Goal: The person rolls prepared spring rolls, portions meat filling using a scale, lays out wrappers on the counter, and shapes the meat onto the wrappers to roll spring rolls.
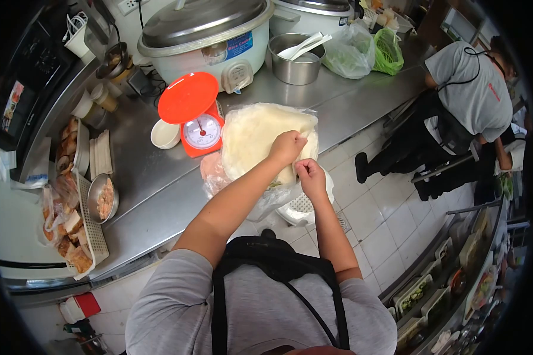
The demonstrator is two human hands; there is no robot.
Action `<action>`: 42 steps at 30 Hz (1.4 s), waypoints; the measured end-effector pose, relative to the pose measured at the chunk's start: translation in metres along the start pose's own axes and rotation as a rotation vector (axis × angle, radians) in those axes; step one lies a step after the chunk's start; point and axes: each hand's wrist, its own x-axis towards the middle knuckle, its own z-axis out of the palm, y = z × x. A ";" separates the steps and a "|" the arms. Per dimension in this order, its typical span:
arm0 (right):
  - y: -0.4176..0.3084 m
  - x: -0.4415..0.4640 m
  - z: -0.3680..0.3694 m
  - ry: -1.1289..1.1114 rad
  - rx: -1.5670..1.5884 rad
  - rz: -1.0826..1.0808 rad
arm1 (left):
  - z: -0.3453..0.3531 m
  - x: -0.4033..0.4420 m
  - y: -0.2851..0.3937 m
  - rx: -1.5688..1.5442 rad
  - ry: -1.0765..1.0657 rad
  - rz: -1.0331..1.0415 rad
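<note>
A stack of thin, pale, round dough sheets (pixel 257 139) lies on clear plastic at the counter's front edge. My left hand (pixel 288 147) is closed over the right side of the stack, fingers curled on a sheet's edge. Just below it, my right hand (pixel 311 177) pinches the same near-right edge, where the sheet looks folded or lifted. Clear plastic (pixel 272 204) hangs beneath, and something green shows through near its lower edge. How many layers my fingers hold is hidden.
An orange kitchen scale (pixel 202 131) and a white bowl (pixel 165 135) stand left of the stack. Behind are a large rice cooker (pixel 204 53) and a steel pot (pixel 296 65). Below sits a white perforated stool (pixel 299 207). Another person (pixel 471 89) bends over at right.
</note>
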 end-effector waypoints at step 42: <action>-0.137 -0.077 0.213 -0.604 0.241 -0.804 | -0.293 -0.191 0.001 -1.545 0.686 -0.157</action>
